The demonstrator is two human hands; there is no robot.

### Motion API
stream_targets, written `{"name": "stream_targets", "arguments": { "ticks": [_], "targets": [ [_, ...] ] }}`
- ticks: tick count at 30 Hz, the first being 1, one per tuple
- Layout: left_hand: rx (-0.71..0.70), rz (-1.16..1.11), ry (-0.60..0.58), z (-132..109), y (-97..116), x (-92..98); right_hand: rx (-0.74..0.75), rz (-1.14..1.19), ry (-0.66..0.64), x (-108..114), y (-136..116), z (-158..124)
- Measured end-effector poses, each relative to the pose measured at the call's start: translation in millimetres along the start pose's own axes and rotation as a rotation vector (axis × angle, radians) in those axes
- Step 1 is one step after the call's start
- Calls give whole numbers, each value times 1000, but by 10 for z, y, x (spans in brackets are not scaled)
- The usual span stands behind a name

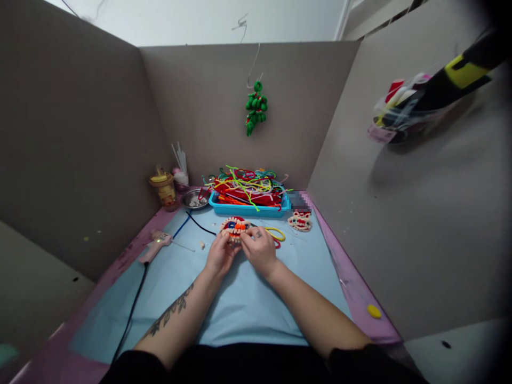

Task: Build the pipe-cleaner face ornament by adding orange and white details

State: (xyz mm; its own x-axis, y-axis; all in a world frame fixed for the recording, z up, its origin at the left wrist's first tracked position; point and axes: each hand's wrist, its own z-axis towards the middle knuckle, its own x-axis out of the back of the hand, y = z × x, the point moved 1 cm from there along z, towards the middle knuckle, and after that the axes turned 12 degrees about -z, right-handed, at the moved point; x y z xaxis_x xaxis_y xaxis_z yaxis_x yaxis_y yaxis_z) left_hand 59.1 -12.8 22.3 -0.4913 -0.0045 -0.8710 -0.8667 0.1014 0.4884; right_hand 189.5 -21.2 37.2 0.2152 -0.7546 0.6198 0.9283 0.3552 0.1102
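Craft piece [233, 224] over the bench [357, 301], near the blue tray [250, 211]: left hand [221, 255] and right hand [261, 250] pinch its lower part, apparently adjusting it; the next move likely needs steady pressure.

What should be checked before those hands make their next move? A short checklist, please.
1. Left hand on the red-and-cream piece: ok, holding it.
2. Right hand on it too: ok, fingers at its right side.
3. Pink glue gun apart from both hands: ok, lying to their left.
4. Glue gun's heat: cannot tell.
5. Yellow loop fully in sight: not ok, partly behind the right hand.
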Motion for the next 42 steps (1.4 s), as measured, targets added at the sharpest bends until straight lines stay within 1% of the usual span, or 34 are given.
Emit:
{"name": "stream_targets", "arguments": {
  "ticks": [5,9,12,16,20,25,27,28,30,32,34,36,39,42],
  "targets": [
    [29,-29,-43,2,8,8,-9,-7,0,7,-4,9],
    [0,53,-77,-14,5,3,-5,-20,1,-8,-4,4],
    [-14,89,-52,-15,-6,-1,-2,-28,0,-27,-8,-6],
    [-25,64,-30,6,-11,9,21,-30,-1,-37,-23,-5],
    [-25,39,6,35,-19,58,29,-18,0,-33,-37,-3],
    [-29,-2,52,78,-12,111,26,75,14,-52,-22,-32],
    [-45,-37,82,103,15,123,-31,161,29,-69,16,-48],
    [-51,-53,104,117,32,129,-83,216,34,-81,43,-55],
    [-57,-78,144,143,66,142,-219,347,31,-114,97,-64],
    [-56,-95,165,159,92,150,-365,511,-1,-164,134,-66],
    [-51,-102,162,159,102,149,-507,697,-51,-228,138,-62],
    [-40,-84,130,141,96,137,-614,879,-101,-291,115,-54],
    [-33,-41,50,105,68,109,-679,1036,-140,-343,71,-37],
    [-32,-42,25,94,39,101,-693,1059,-153,-330,55,-25]
  ]
}}
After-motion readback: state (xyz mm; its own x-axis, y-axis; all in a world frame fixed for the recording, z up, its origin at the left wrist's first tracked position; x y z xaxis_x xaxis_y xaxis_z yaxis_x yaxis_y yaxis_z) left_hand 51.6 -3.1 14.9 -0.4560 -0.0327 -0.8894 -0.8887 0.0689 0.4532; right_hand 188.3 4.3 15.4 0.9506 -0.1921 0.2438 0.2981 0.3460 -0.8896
